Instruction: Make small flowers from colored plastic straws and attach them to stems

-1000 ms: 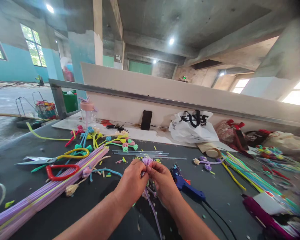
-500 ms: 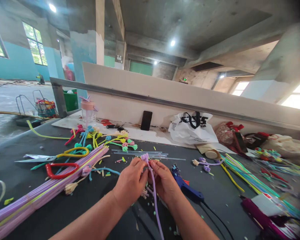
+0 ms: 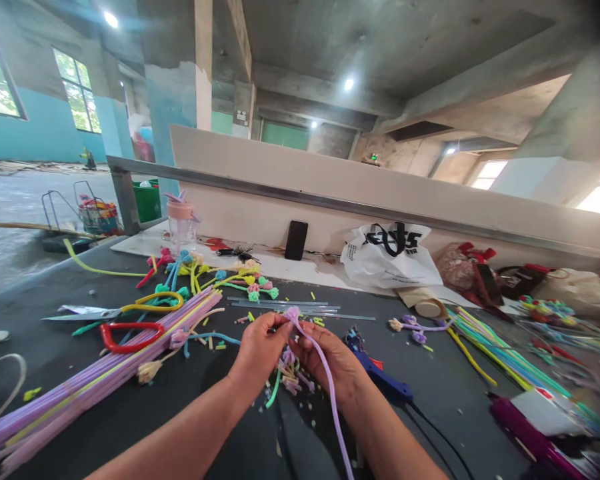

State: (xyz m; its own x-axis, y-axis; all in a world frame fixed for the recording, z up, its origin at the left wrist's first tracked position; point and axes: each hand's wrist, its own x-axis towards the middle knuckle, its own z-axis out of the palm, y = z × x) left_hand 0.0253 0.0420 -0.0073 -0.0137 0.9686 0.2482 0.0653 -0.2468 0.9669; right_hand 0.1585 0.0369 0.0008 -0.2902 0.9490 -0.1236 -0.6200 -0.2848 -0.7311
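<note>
my left hand (image 3: 259,343) and my right hand (image 3: 330,363) meet over the dark worktop (image 3: 130,413), with the purple pipe cleaner (image 3: 325,373) held between them. the fingers of my left hand are pressed together, pinching the little curled purple bud (image 3: 293,313) at the top end of the pipe cleaner. my right hand sits just right of the bud, its fingers curled around the stem below it; the stem arcs over the back of that hand and runs down toward me. directly under the bud, between my wrists, lies a small heap of finished pieces and trimmings (image 3: 290,377). just right of the bud, touching the far side of my right hand as far as i can tell, lies the blue glue gun (image 3: 375,373). left of the bud lies a long bundle of purple stems (image 3: 95,380), and beyond that the red-handled scissors (image 3: 127,333). beyond the bud a few clear sticks (image 3: 290,307) lie on the worktop.
</note>
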